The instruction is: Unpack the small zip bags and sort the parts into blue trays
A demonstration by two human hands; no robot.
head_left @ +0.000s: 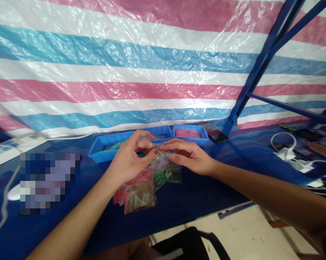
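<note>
Above the blue table, my left hand (132,156) pinches a clear plastic bag (163,160) at its upper left, thumb and fingers pressed together. From the other side, my right hand (188,154) has its fingers closed on the same bag's top edge. What the clear bag contains is too blurred to make out. Below the hands lie pink plastic bags (140,191), the top one with several light strip-shaped pieces inside. Beside them, partly under the clear bag, is a green bag (167,179).
Behind my hands stand a long blue bin (98,155) with green bags and a smaller blue bin (206,137) with pink ones. A dark phone (214,133) lies right of them. At far right are white cables (283,135) and another person's hand (322,148).
</note>
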